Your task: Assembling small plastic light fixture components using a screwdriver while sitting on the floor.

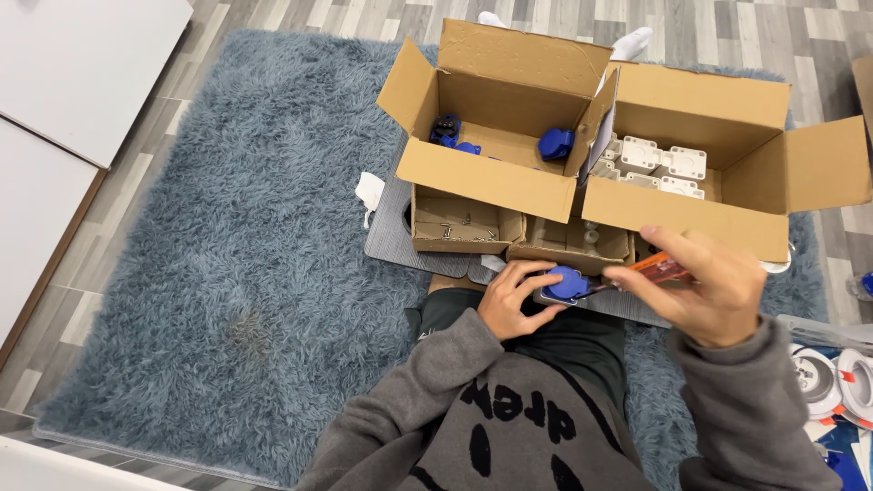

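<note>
I see two big cardboard boxes standing open in front of me. The left box [496, 177] has a few blue plastic parts [556, 143] lying on its bottom. The right box [691, 214] has white square parts [677, 164] in it, packed close together. Just in front of them sit two little cardboard trays. The left tray [466, 225] holds small metal screws [459, 232]. The right tray [573, 244] holds some small pale pieces.

All the boxes stand on a grey board [391, 232], and the board lies on a fluffy blue rug [227, 273]. A white scrap [369, 191] lies on the rug at the board's left edge. Round white things [832, 377] lie at the far right. White furniture [64, 100] stands at the far left.

My left hand [509, 305] has its fingers curled around a blue plug part [566, 284], just in front of the small trays. My right hand [718, 286] has its fingers closed on an orange screwdriver [650, 268]. Its tip touches the blue plug part. The trays are very close behind my hands. The rug on my left has lots of open room.
</note>
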